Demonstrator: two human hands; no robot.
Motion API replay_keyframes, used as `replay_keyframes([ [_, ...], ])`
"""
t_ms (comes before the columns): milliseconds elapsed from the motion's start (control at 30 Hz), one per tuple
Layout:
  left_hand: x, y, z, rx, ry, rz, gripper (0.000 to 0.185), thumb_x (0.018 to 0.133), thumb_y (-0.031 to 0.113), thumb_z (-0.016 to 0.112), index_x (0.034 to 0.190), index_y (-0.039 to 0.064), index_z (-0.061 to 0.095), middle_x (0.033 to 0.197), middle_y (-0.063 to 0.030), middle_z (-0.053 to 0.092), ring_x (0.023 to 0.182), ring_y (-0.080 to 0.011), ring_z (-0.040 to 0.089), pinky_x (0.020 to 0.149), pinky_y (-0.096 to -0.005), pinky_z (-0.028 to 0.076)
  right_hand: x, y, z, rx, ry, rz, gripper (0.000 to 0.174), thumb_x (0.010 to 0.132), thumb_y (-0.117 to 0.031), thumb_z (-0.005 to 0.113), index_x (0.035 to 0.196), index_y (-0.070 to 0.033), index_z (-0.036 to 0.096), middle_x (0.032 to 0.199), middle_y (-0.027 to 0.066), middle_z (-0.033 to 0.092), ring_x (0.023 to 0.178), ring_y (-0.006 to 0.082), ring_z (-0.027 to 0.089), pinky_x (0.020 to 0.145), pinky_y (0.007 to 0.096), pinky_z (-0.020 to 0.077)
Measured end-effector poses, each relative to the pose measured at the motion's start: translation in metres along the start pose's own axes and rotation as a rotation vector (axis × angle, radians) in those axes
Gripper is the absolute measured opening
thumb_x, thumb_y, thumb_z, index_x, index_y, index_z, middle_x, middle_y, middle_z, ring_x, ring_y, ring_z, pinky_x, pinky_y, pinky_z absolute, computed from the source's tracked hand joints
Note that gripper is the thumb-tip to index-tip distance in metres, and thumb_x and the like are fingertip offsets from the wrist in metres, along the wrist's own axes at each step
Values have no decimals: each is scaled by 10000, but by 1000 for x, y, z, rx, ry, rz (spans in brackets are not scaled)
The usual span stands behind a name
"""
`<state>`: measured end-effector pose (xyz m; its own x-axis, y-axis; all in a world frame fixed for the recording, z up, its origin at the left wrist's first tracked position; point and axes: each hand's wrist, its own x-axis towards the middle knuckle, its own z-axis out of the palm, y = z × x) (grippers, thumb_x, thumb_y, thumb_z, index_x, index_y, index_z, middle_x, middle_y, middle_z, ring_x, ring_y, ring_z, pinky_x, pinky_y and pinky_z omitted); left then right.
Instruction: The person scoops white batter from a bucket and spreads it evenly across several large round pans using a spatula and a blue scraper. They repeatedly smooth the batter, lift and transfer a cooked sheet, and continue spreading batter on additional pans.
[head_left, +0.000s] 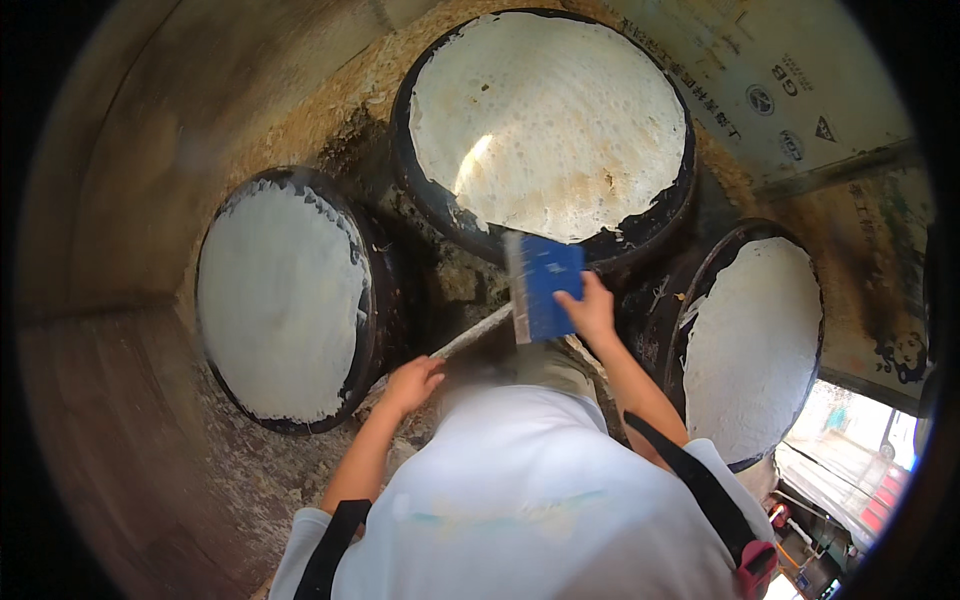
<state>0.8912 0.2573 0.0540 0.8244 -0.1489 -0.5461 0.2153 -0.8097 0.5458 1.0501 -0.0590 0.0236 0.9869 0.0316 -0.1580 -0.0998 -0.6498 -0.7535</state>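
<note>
Three round dark griddles stand around me, each bearing a thin sheet of pale batter or flatbread. The largest sheet (547, 120) lies on the griddle straight ahead, browned in spots and ragged at its edge. A smoother white sheet (281, 300) covers the left griddle, and another (754, 345) the right one. My right hand (592, 307) grips a flat blue scraper (555, 289) with a greyish edge, at the near rim of the middle griddle. My left hand (414, 384) holds nothing that shows, its fingers apart, near the left griddle's lower right side.
Stained boards (795, 82) with printed writing wall the back right, and brown panels (120, 375) the left. A pale bar (472, 332) runs between the griddles before me. Hoses and equipment (806, 536) lie at the lower right, beside a bright opening.
</note>
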Motion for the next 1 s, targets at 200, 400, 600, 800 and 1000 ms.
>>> replay_keyframes([
  [200, 54, 60, -35, -138, 452, 176, 304, 796, 155, 602, 1091, 83, 581, 982, -101, 578, 930, -291, 559, 787, -371, 461, -21, -15, -62, -496, -188, -668, 509, 728, -33, 567, 1223, -125, 489, 1055, 115, 571, 986, 294, 569, 789, 364, 492],
  [400, 186, 195, -40, 137, 732, 610, 490, 697, 175, 695, 1154, 96, 537, 1179, -122, 491, 1137, -333, 436, 942, -434, 359, 70, 18, -103, -336, 64, -562, 594, 536, 64, 619, 1096, -133, 610, 1071, 77, 627, 1074, 266, 561, 902, 342, 461],
  [600, 253, 230, -55, 252, 858, 618, 146, 664, 156, 704, 753, 104, 601, 809, -24, 561, 870, -222, 535, 804, -361, 405, 76, 15, -148, -526, -230, -776, 600, 563, 51, 604, 1121, -170, 609, 1151, 39, 606, 1050, 249, 572, 899, 353, 467],
  [800, 253, 226, -70, 147, 884, 610, 106, 678, 163, 686, 693, 120, 591, 740, -19, 551, 769, -206, 539, 739, -338, 415, 63, -28, -16, -578, -166, -1068, 337, 687, -114, 589, 1021, -81, 620, 1075, 101, 597, 960, 274, 580, 800, 381, 480],
  [1000, 256, 245, -94, 409, 995, 746, 96, 674, 151, 607, 630, 108, 534, 688, -23, 530, 731, -195, 531, 756, -330, 428, 170, -27, -34, -902, -206, -449, 189, 760, -103, 543, 933, -81, 614, 915, 125, 633, 838, 273, 620, 684, 389, 502],
])
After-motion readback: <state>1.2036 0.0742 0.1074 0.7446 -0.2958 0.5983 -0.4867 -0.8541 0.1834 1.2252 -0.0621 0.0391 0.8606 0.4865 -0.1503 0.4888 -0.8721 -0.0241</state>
